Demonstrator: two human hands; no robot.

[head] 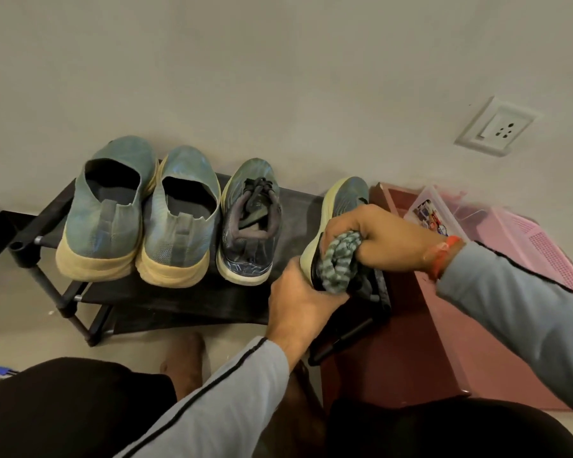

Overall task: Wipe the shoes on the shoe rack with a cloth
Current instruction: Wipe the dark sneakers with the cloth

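Four shoes on the rack (166, 302): three stand in a row at left, heels toward the camera; the fourth shoe (341, 206) is tipped on its side at the right end. Left hand (298, 292) grips that shoe's heel. Right hand (377, 239), clenched round one bunched cloth (339, 259), presses it against the heel.

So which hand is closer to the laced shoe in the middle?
Left. The left hand is just right of the laced shoe, gripping another shoe's heel; the right hand is farther right.
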